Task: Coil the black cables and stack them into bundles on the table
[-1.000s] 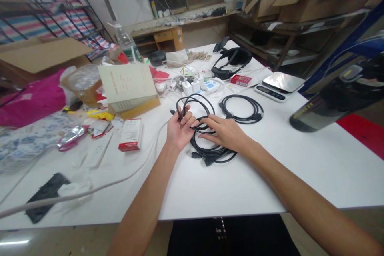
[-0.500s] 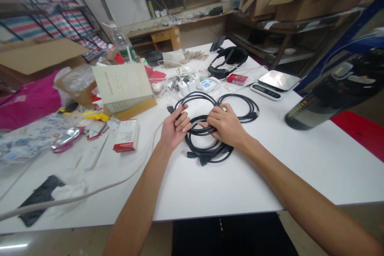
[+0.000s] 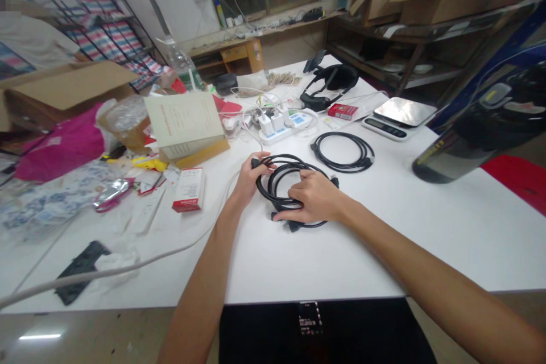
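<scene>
A coiled black cable [image 3: 282, 177] lies on the white table [image 3: 341, 250] in front of me. My left hand [image 3: 248, 176] is closed on the cable's left side, near its plug end. My right hand [image 3: 313, 198] lies over the coil with curled fingers, pressing the loops together. A second black cable coil [image 3: 342, 151] rests apart on the table, just beyond and to the right of my hands, touched by neither hand.
Behind the coils sit a white power strip with adapters [image 3: 284, 124], a black headset [image 3: 329, 84], a small red box [image 3: 342, 111] and a digital scale [image 3: 398, 115]. At left are a red-and-white box [image 3: 188, 189], a booklet [image 3: 184, 123], packaging clutter and a white cord [image 3: 140, 261]. A dark vehicle part [image 3: 482, 125] overhangs at right.
The large open loop of cable has been gathered into a tighter coil under my hands. Both hands have drawn closer together over the coil, away from the second coil.
</scene>
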`<action>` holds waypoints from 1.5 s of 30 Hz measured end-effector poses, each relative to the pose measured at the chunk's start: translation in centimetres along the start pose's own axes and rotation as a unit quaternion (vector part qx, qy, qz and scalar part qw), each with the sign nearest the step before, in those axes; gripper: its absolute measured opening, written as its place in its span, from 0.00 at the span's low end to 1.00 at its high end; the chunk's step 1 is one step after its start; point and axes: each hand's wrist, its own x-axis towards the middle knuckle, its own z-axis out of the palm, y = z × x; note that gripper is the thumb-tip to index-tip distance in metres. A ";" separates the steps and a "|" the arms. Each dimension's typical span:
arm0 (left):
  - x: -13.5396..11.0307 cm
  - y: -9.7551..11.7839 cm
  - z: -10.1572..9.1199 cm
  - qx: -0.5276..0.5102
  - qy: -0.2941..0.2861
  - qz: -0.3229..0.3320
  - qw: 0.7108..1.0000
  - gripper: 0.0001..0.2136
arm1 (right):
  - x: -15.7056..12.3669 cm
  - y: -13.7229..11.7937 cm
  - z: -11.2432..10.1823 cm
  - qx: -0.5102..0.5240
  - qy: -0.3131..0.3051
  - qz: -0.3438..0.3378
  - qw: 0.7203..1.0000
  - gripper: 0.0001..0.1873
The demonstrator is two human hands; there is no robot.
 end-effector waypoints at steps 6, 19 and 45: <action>0.2 -0.7 -0.5 -0.011 -0.030 0.008 0.999 0.29 | -0.1 -0.9 -0.1 0.037 -0.127 0.015 0.991 0.41; 0.2 -1.1 0.3 0.031 -0.072 0.063 0.995 0.25 | 0.6 -1.4 -2.6 0.031 -0.260 0.097 0.960 0.32; 0.8 -2.0 0.0 0.192 -0.056 0.135 0.971 0.29 | -0.3 0.5 -1.6 0.062 -0.191 0.059 0.978 0.41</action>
